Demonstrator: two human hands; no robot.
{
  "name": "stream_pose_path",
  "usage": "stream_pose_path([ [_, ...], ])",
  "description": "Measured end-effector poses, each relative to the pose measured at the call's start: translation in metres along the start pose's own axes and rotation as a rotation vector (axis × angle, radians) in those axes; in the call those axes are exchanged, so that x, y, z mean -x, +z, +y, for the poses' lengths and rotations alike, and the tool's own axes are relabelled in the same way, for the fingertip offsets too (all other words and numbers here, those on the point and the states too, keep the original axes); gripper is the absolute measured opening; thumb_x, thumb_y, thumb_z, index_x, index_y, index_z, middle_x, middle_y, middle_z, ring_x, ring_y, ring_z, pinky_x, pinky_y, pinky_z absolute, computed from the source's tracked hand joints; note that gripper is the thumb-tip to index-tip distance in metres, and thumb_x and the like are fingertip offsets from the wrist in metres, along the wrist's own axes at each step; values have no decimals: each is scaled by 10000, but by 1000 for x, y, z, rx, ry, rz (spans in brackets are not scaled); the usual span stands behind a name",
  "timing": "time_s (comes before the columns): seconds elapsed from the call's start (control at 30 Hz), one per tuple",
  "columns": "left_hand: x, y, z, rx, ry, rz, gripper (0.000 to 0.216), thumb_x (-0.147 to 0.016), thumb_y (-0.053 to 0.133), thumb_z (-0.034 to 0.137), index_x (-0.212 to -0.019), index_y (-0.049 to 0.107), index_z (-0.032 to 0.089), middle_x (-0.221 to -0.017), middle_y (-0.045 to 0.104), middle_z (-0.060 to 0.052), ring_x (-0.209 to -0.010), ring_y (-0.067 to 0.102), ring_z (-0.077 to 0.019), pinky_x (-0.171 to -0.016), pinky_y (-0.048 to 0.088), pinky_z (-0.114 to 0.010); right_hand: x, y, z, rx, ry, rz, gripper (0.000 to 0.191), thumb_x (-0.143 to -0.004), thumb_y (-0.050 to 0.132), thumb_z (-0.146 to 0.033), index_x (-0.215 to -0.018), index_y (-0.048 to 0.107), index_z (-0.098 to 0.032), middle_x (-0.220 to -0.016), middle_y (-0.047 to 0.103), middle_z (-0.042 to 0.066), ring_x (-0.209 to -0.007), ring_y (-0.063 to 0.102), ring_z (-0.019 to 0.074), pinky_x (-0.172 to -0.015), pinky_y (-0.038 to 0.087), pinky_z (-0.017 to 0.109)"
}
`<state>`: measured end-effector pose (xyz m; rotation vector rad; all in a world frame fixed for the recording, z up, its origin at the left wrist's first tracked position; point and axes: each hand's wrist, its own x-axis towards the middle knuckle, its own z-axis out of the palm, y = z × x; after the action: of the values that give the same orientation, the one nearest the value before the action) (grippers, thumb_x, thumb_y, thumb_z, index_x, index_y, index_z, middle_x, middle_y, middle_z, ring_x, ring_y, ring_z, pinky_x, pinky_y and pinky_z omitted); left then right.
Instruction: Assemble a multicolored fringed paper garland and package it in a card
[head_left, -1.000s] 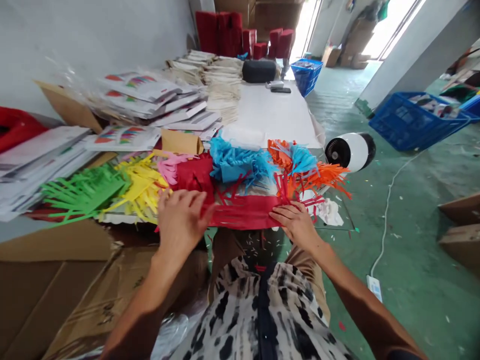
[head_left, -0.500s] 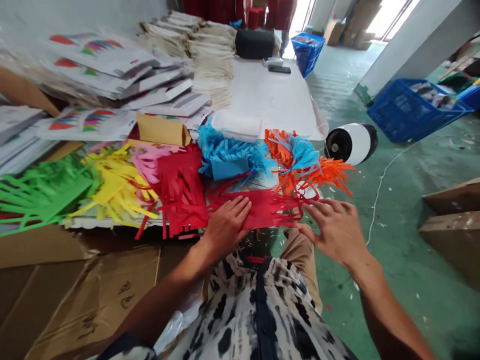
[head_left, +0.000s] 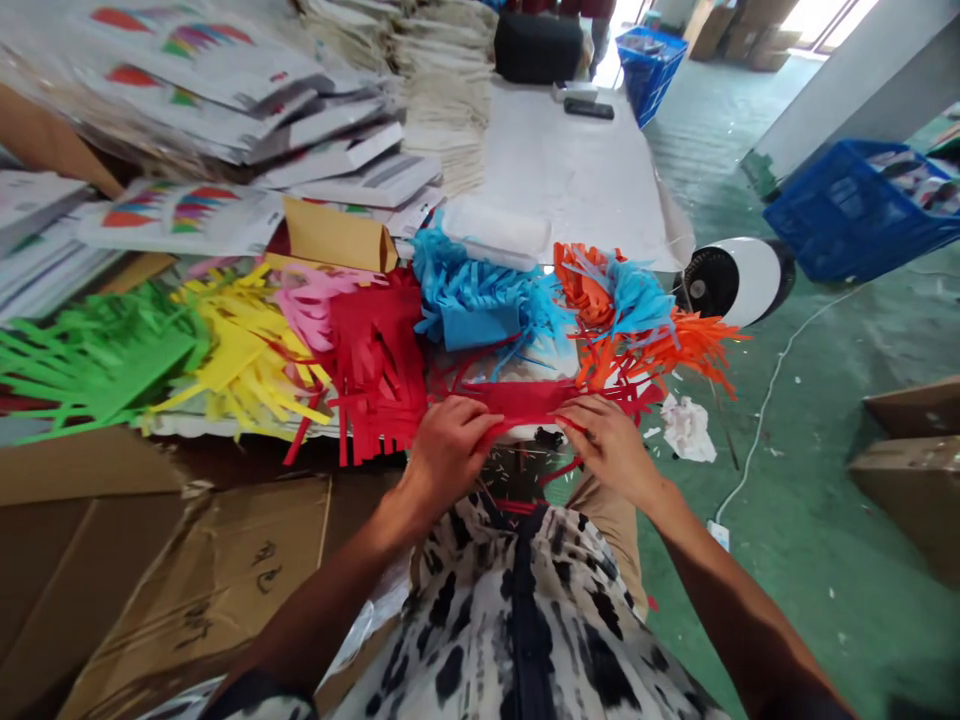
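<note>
Between my two hands at the table's front edge lies a red fringed paper strip point(head_left: 525, 399). My left hand point(head_left: 454, 445) pinches its near edge on the left. On the right, the fingers of my right hand point(head_left: 607, 442) are closed on the same edge. Loose red fringes stick out past my right hand. Just left of my left hand is a stack of red fringed paper point(head_left: 382, 355). Beyond the strip sit blue fringed paper point(head_left: 487, 300) and an orange and blue fringed bundle point(head_left: 630, 305). My fingertips partly hide the strip's edge.
Yellow fringed paper point(head_left: 244, 360) and green fringed paper point(head_left: 112, 360) lie at left. White printed packets point(head_left: 187, 220) are piled behind. A cardboard box point(head_left: 225, 570) stands below the table at left. A white fan point(head_left: 742, 280) and a blue basket point(head_left: 832, 215) stand at right.
My right hand has moved left and closed on the red strip's near edge. My left hand has gone from lying flat on the strip to pinching it. The view has tilted down slightly.
</note>
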<state>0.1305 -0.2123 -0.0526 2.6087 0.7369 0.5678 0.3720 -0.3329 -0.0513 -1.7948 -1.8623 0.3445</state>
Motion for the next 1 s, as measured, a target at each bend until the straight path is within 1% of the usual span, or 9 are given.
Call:
stream_pose_path([
  [0.1, -5, -6, -9, 48, -78, -38, 170, -1027, 645, 313, -1012, 796, 235, -1058, 802, -39, -1031, 675, -242, -851, 472, -399, -9, -6, -1, -47, 124, 31, 270, -1067, 526, -344, -949, 726, -208, -891, 740, 58, -822, 658, 206, -747, 468, 313],
  [0.17, -10, -6, -11, 56, -142, -40, 209, -1031, 644, 353, -938, 784, 228, -992, 809, -28, -1003, 673, -238, -842, 452, -393, -15, -5, -4, -30, 242, 43, 340, -1056, 528, -404, -804, 654, -213, -729, 654, 14, -665, 572, 173, -636, 386, 287],
  [0.2, -12, -4, -11, 50, -172, -28, 233, -1034, 637, 359, -908, 776, 222, -958, 807, -28, -983, 671, -237, -837, 448, -390, -18, -3, -6, -17, 293, 45, 372, -1047, 530, -430, -752, 608, -218, -670, 602, -3, -619, 526, 162, -603, 345, 281],
  [0.27, -16, 0, -8, 6, -217, 4, 268, -1039, 623, 357, -861, 760, 212, -907, 797, -37, -941, 663, -238, -825, 445, -385, -23, 0, -8, 8, 361, 40, 411, -1035, 527, -473, -707, 542, -226, -609, 525, -24, -574, 465, 150, -578, 287, 278],
  [0.3, -18, 2, -7, -29, -233, 18, 276, -1036, 622, 357, -844, 751, 207, -894, 791, -44, -924, 657, -241, -817, 444, -386, -25, 1, -9, 19, 378, 37, 418, -1033, 518, -485, -704, 529, -228, -603, 512, -26, -568, 454, 148, -579, 275, 279],
  [0.37, -21, 5, -3, -106, -253, 31, 275, -1023, 631, 354, -818, 736, 203, -872, 778, -55, -903, 645, -252, -796, 437, -393, -26, 3, -10, 51, 393, 42, 419, -1036, 498, -492, -711, 526, -228, -621, 533, -17, -576, 465, 151, -592, 273, 283],
  [0.57, -29, 4, 3, -220, -275, 15, 278, -994, 647, 339, -766, 719, 198, -822, 764, -87, -876, 656, -277, -753, 442, -407, -25, 14, -16, 250, 430, 113, 379, -1048, 478, -473, -797, 608, -221, -779, 694, 63, -708, 592, 207, -637, 298, 308],
  [0.77, -34, 5, 1, -252, -265, 17, 282, -992, 640, 325, -756, 730, 199, -785, 771, -87, -824, 669, -262, -703, 442, -383, -33, 15, -14, 386, 512, 16, 381, -1057, 492, -492, -889, 692, -215, -794, 750, 80, -706, 653, 233, -604, 227, 324],
  [1.0, -33, 10, 2, -310, -232, 38, 299, -1019, 592, 306, -768, 712, 198, -778, 755, -88, -830, 659, -260, -715, 461, -385, -42, 11, -12, 432, 552, -67, 437, -1055, 518, -569, -920, 731, -212, -808, 773, 91, -726, 688, 246, -588, 208, 319],
])
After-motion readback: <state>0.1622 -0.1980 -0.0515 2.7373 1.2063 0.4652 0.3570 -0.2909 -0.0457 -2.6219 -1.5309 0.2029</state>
